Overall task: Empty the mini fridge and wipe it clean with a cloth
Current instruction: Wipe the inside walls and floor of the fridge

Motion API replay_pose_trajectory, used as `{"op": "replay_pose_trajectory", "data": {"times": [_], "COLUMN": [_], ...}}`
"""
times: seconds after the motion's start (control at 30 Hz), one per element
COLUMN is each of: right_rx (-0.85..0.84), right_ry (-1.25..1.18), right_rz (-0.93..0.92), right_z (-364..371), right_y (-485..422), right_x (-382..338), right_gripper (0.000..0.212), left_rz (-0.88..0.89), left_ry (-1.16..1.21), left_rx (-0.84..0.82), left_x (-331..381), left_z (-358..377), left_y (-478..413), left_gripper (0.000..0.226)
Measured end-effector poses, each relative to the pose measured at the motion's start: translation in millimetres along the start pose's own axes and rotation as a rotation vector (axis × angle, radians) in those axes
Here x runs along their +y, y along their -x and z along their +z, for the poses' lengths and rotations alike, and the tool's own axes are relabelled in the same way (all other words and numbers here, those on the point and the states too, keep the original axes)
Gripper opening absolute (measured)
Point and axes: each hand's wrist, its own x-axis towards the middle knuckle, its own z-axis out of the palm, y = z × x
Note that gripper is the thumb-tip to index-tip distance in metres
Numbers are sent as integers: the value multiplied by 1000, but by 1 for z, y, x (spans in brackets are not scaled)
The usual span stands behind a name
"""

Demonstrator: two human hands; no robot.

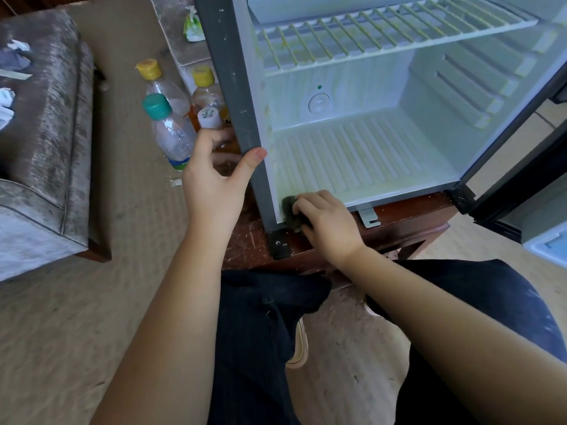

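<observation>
The mini fridge (pixel 242 87) stood open on a low dark wooden worktop (pixel 408 219), its door (pixel 521 167) swung out to the right. On my feed the cabinet looked emptied: I saw only the white wire shelf (pixel 383 35) near the top and the ribbed floor (pixel 352 151), both streaked with yellowish stains. The cloth (pixel 290 207), a small dark wad, lay at the front left corner of that floor, right against the grey side frame. The right hand (pixel 328 222) was on it, fingers curled over the wad and pressing it down onto the lip. The left hand (pixel 214 179) gripped the fridge's left front edge, thumb on the inner face and fingers wrapped round the outside.

Just left of the fridge, behind that hand, several plastic bottles were bunched together: one with a green cap (pixel 157 106), two with yellow caps (pixel 149 69), and one with a white cap (pixel 209 117). I could not tell what they stood on. Farther left was a grey upholstered armchair (pixel 46 118) with crumpled paper on its seat, and beige carpet (pixel 92 317) covered the floor. The person's dark trousers filled the bottom of the view.
</observation>
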Motion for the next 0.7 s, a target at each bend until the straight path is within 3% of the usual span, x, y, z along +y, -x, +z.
{"op": "replay_pose_trajectory", "data": {"times": [0.13, 0.27, 0.53, 0.7], "right_rx": [63, 100, -25, -16], "right_ry": [62, 79, -30, 61], "right_rz": [172, 343, 175, 76], "right_z": [-26, -40, 16, 8], "right_y": [19, 22, -14, -12], "right_x": [43, 58, -24, -12], "right_gripper": [32, 31, 31, 28], "left_rz": [12, 4, 2, -5], "left_ry": [0, 2, -6, -8], "left_rx": [-2, -14, 8, 15], "left_x": [-1, -1, 1, 5], "left_z": [-1, -1, 0, 2], "left_y": [1, 0, 1, 4], "left_gripper": [43, 37, 40, 34]}}
